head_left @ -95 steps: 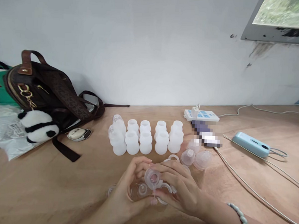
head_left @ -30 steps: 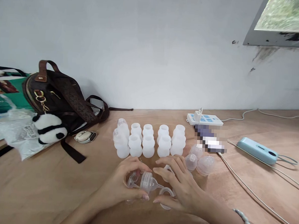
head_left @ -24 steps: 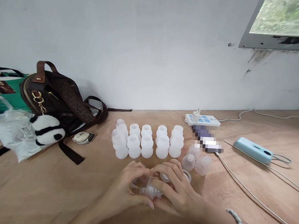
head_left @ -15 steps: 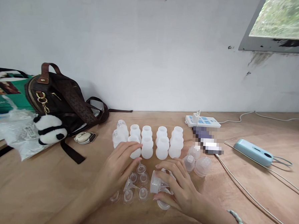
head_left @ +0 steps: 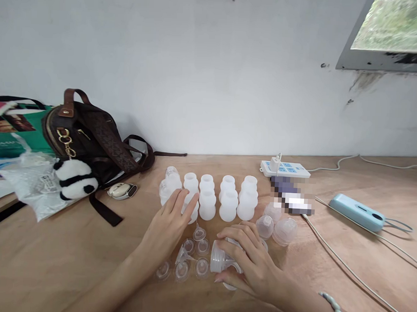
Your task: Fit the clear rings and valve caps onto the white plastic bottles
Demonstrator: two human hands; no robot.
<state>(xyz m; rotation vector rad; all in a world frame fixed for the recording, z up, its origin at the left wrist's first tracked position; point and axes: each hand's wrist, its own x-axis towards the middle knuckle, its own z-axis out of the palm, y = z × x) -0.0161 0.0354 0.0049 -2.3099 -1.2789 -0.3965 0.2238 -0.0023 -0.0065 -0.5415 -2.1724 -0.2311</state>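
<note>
My left hand [head_left: 168,226] reaches forward with its fingers stretched over a white bottle [head_left: 190,207] at the front left of two rows of white bottles [head_left: 227,196]; the fingertips touch it without closing round it. Fingers curled, my right hand [head_left: 246,263] grips a clear collar with a nipple [head_left: 219,261], lying sideways on the wooden table [head_left: 84,256]. Several clear nipples [head_left: 189,257] lie between the hands. Clear dome caps [head_left: 276,224] stand just right of the rows.
A brown bag [head_left: 90,138] with a panda charm [head_left: 75,179] and plastic wrap [head_left: 28,184] sit at the left. A small device [head_left: 122,190] lies beside the strap. A power strip [head_left: 284,169], cables [head_left: 356,271] and a blue gadget [head_left: 357,212] lie at the right.
Both hands had been together on the clear collar and nipple. My left hand has let go and moved forward to the white bottles; my right hand keeps the piece low on the table.
</note>
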